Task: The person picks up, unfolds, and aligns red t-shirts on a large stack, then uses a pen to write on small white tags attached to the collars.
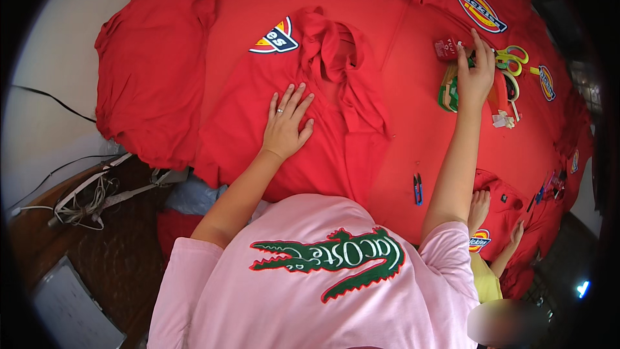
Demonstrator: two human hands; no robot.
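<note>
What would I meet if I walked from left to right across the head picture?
Crumpled red cloth heap → left hand lying flat → blue snips → right hand → yellow-green scissors → the oval patch just right of them.

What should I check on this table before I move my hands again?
1. Left hand flat on the red shirt: ok, fingers spread.
2. Shirt smooth throughout: not ok, fabric is bunched around the neck opening.
3. Right hand gripping something: cannot tell; its fingers are close to a small dark red item.
4. Blue snips clear of both your hands: ok, lying on the red surface.
5. Co-worker's hand clear of yours: ok, it is apart, at lower right.
</note>
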